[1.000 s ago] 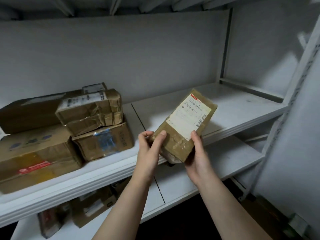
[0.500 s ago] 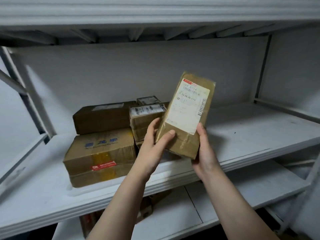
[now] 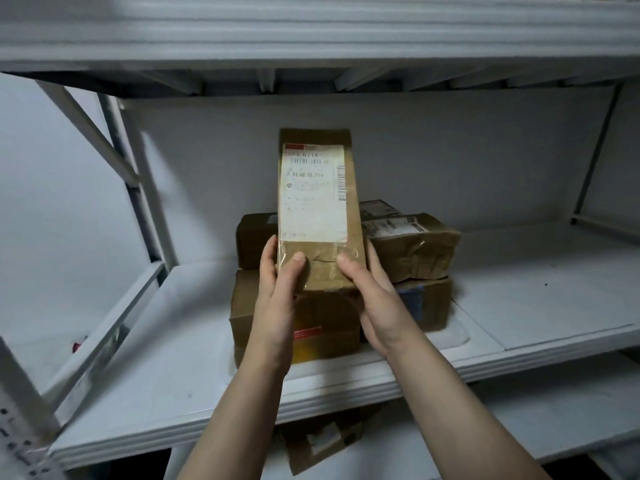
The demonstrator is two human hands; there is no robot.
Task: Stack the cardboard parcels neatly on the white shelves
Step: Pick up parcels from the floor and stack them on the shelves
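Holding one long flat parcel (image 3: 315, 188) upright in the air, in front of the pile on the middle shelf (image 3: 519, 306) and not yet resting on anything. Gripping it by the lower end only: left hand (image 3: 277, 306) at the left edge, right hand (image 3: 377, 306) at the right edge, fingers (image 3: 270, 252) curling behind and thumbs pressing on the front.

Risking a tip or a slip, judging by so low a grip under so tall a top. Risking a nudge to the crumpled parcel (image 3: 412, 251), perching unevenly on the box with blue markings (image 3: 426, 306), when coming down over the pile. Possibly ending up crooked or overhanging if laid across the dark box (image 3: 256, 240) and its bumpy neighbour, with nothing level underneath.

Counting:
- one parcel in hand
- five on the middle shelf: the large box with a red label (image 3: 325, 327), the dark box on it, the box with blue markings, the crumpled parcel, and a small parcel (image 3: 379, 207) peeking out behind
- at least one more parcel (image 3: 322, 441), half hidden, lying on the shelf below
- two hands
- three shelf levels showing, counting the top shelf (image 3: 311, 29)
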